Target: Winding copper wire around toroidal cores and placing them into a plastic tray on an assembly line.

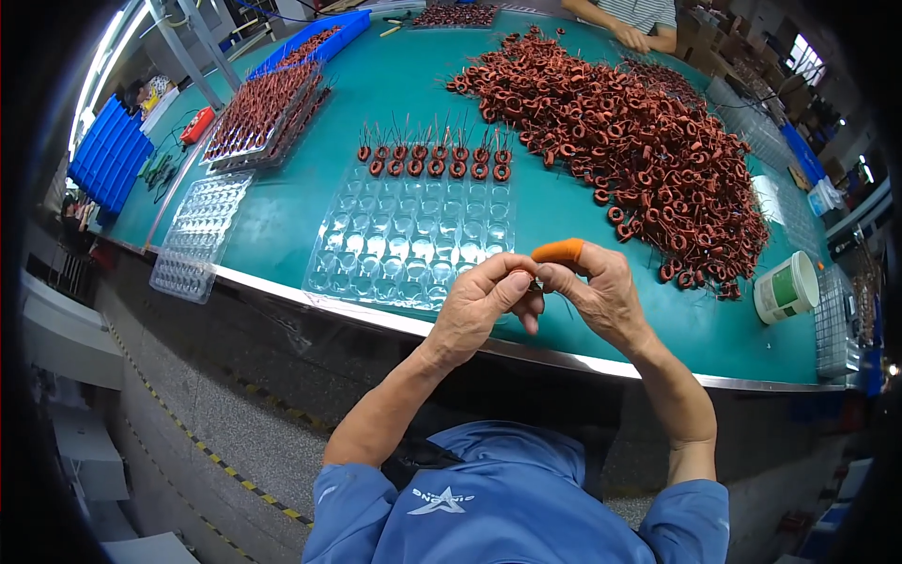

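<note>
My left hand (479, 305) and my right hand (597, 289) meet over the front edge of the table, thumbs and fingers pinched together. Between them is a small ring coil (536, 284), mostly hidden by the fingers, with a thin dark wire lead poking out below. An orange finger cot (558, 251) covers my right index finger. Just beyond my left hand lies a clear plastic tray (413, 230) with round pockets. Its far two rows hold red-brown ring coils (436, 160), their wire leads pointing up; the nearer pockets hold nothing.
A large heap of coils (648, 150) spreads across the right. Stacked filled trays (263, 113), an empty tray (199, 235) overhanging the edge, and blue bins (108, 155) are at left. A white-green bucket (787, 287) stands at right. Another person's hands (634, 38) rest at the far side.
</note>
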Motion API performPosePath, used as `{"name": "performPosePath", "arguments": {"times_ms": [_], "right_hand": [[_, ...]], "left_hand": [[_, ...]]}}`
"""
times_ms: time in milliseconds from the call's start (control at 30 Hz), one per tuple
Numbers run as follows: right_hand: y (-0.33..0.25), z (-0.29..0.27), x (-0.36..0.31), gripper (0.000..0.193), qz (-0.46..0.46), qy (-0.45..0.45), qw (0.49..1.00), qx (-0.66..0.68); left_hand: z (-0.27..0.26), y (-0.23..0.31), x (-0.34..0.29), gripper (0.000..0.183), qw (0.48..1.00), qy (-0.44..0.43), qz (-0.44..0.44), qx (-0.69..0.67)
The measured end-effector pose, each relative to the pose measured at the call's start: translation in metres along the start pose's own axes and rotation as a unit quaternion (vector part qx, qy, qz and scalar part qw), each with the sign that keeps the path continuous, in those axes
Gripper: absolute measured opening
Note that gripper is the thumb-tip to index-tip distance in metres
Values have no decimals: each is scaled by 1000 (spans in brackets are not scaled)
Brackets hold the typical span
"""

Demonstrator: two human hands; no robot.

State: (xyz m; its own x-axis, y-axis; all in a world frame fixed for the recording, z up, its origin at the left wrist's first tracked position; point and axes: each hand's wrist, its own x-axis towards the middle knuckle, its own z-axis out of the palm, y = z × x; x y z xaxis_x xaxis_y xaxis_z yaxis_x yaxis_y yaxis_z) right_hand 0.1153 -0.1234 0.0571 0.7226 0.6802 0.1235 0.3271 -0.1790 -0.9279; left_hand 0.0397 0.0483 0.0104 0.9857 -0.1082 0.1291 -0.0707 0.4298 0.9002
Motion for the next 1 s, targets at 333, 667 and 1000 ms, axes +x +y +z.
{"name": "performPosePath", "arguments": {"times_ms": [333, 667, 1000], "right_hand": [[7, 11, -5, 22, -76, 94, 993, 6], [3, 1, -11, 16, -220, 204, 938, -176], [-5, -3, -20, 10, -259, 210, 922, -200]], "left_hand": [[14, 9, -1, 26, 1000, 17, 9, 0], [36, 14, 1, 30, 934, 81, 148, 314], [34, 2, 8, 21, 983, 79, 106, 130]]}}
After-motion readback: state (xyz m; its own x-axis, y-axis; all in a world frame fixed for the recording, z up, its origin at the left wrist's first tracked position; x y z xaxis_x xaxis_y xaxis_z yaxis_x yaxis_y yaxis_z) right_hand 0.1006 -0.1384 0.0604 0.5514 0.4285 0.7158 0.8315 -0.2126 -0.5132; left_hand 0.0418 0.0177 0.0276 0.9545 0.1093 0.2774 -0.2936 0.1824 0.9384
